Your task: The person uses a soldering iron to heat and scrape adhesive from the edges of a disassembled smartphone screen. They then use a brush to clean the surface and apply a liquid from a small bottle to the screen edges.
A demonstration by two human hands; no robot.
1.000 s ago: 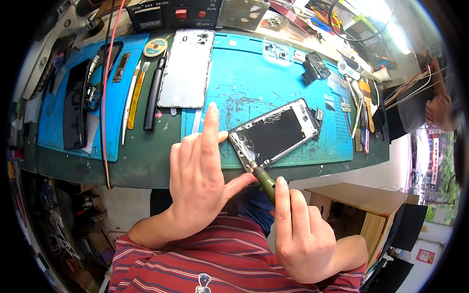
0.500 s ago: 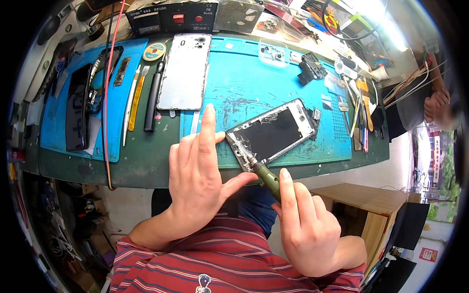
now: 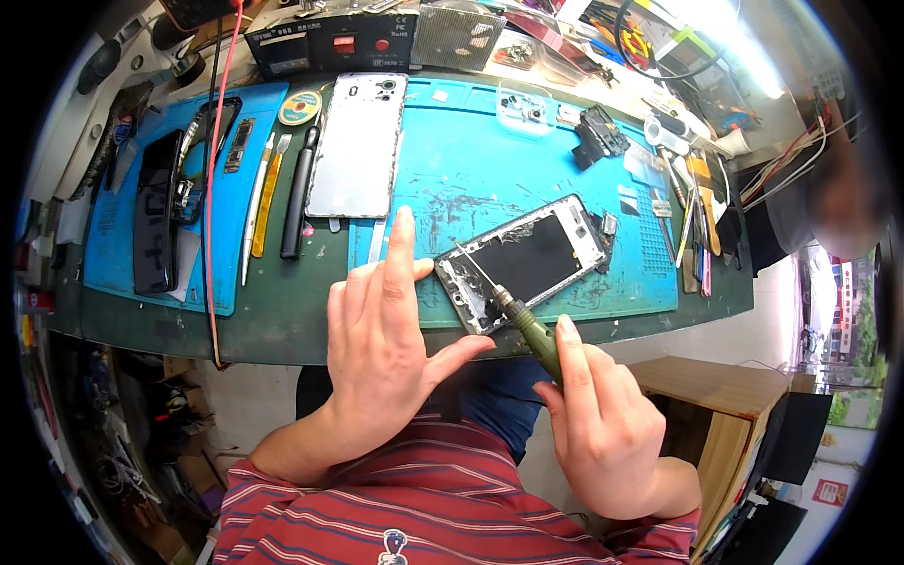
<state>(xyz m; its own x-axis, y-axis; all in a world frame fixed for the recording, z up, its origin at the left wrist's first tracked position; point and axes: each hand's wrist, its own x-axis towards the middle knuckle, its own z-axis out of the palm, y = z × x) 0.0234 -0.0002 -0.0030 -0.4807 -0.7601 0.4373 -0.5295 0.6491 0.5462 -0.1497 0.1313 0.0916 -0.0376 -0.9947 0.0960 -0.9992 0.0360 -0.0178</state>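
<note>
My right fingers [image 3: 577, 365] hide the back end of the green-handled tool [image 3: 535, 337] on the near side of the opened phone [image 3: 529, 256], and its thin tip is too fine for me to tell whether it touches the phone or stands just above it. Beyond the phone, the bits [image 3: 536, 114] in the clear box [image 3: 524, 128] are too small to name; well right of the phone another person's head [image 3: 845, 200] is blurred, and nearest me my striped shirt [image 3: 461, 499] is cut off by the lower edge.
</note>
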